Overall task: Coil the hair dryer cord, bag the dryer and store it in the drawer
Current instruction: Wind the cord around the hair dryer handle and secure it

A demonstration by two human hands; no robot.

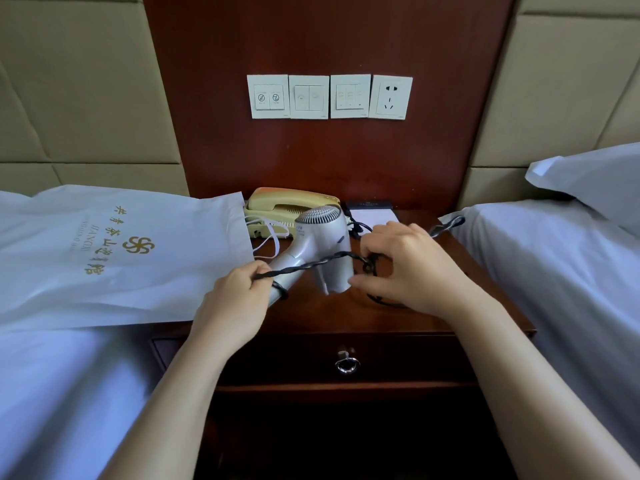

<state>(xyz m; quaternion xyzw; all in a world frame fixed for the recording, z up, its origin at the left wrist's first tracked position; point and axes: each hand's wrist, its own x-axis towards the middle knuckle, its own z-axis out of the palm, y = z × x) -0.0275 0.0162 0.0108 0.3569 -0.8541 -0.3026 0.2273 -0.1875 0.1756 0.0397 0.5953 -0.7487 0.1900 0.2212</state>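
A silver hair dryer (pixel 320 237) is held above the dark wooden nightstand (pixel 332 315). My left hand (pixel 235 299) grips the end of its handle together with the twisted black cord (pixel 304 266). The cord runs right across the dryer to my right hand (pixel 408 268), whose fingers pinch it in small loops. More cord lies on the nightstand under that hand, and a stretch trails onto the right bed. A white drawstring bag (pixel 114 251) with gold lettering lies on the left bed, its mouth toward the dryer. The drawer (pixel 398 358) with a ring pull (pixel 347 364) is closed.
A beige telephone (pixel 277 206) and a white notepad (pixel 372 216) sit at the back of the nightstand. Wall switches and a socket (pixel 390 97) are above. Beds with white sheets flank both sides, with a pillow (pixel 595 181) at right.
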